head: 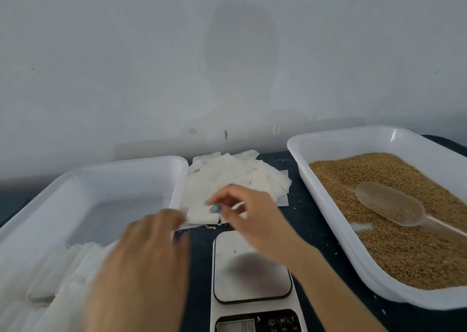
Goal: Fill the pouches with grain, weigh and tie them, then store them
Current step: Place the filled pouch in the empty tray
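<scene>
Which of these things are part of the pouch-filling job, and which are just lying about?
In use: empty pouches, grain, scoop, grain tray, scale, storage tray, stored pouches.
Lying about: stray grains on the dark cloth.

**Inspector:** Trays?

**Assistant:** Right tray and left tray: white plastic, smooth and glossy, with highlights on the rims.

**Inspector:** Contents on the right?

**Assistant:** Grain: dry, granular, matt tan. The scoop lying on it is translucent plastic, smooth.

**Inspector:** Centre?

**Assistant:** Empty pouches: thin white fibrous sheet, matt. Paper or fine cloth, cannot tell. Scale platform: pale, smooth, satin. Its control panel is glossy black.

**Inspector:** Surroundings?

**Assistant:** Table cover: dark blue cloth, matt. Wall: painted, matt, blotched.
</scene>
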### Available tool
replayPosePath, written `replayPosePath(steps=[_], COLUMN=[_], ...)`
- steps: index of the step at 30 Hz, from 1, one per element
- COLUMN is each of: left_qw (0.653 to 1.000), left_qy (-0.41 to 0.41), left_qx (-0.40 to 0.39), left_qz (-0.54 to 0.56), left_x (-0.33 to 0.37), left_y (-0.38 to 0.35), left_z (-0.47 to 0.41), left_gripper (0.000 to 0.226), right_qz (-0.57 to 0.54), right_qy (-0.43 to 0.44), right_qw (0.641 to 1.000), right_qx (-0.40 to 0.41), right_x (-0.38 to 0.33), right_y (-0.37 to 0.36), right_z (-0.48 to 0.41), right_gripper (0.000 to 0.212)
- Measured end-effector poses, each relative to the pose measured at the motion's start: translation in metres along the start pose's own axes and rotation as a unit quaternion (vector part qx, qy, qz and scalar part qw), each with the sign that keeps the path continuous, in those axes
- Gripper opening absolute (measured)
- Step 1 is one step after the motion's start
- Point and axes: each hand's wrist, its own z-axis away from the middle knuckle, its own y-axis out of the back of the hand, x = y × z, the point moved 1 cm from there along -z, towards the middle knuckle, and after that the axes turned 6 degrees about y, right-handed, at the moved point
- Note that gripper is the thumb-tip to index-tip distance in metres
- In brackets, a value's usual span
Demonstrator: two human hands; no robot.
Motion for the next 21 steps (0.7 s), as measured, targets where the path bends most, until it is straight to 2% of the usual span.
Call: replayPosePath(steps=[1, 2, 3, 5, 7, 11, 17, 19, 21], left_qw=[0.998, 0.996, 0.991, 0.982, 0.975, 0.968, 0.966, 0.965, 0.966], left_qy=[-0.058, -0.076, -0.067, -0.040, -0.011, 0.041, 0.104, 0.110, 0.100], left_qx=[-0.010, -0.055, -0.115, -0.187, -0.220, -0.244, -0.218, -0.213, -0.206], left_qz=[-0.003, -0.011, -0.007, -0.004, 0.014, 0.051, 0.092, 0.105, 0.119], left_x=[0.027, 0.035, 0.038, 0.027, 0.016, -0.010, -0.031, -0.034, -0.035], left_y=[-0.013, -0.028, -0.047, -0.090, -0.128, -0.181, -0.202, -0.201, -0.199], left_z=[-0.001, -0.004, -0.010, -0.032, -0.052, -0.072, -0.079, -0.079, -0.079], left_gripper=[0.018, 0.011, 0.010, 0.012, 0.015, 0.021, 0.056, 0.050, 0.033], right_qz=[0.005, 0.022, 0.039, 0.061, 0.077, 0.123, 0.159, 0.161, 0.171], right_qy=[-0.025, -0.048, -0.071, -0.121, -0.171, -0.200, -0.194, -0.194, -0.193], right_qw=[0.999, 0.998, 0.995, 0.988, 0.977, 0.964, 0.961, 0.961, 0.960], right_qx=[0.026, 0.043, 0.053, 0.077, 0.098, 0.120, 0.115, 0.115, 0.110], right_x=[0.016, 0.032, 0.049, 0.081, 0.107, 0.132, 0.138, 0.139, 0.139], right_y=[0.011, 0.022, 0.030, 0.042, 0.047, 0.043, 0.038, 0.038, 0.038], right_z=[0.001, 0.003, 0.007, 0.016, 0.026, 0.033, 0.034, 0.035, 0.034], right_gripper=[0.016, 0.016, 0.016, 0.012, 0.007, 0.008, 0.004, 0.004, 0.004])
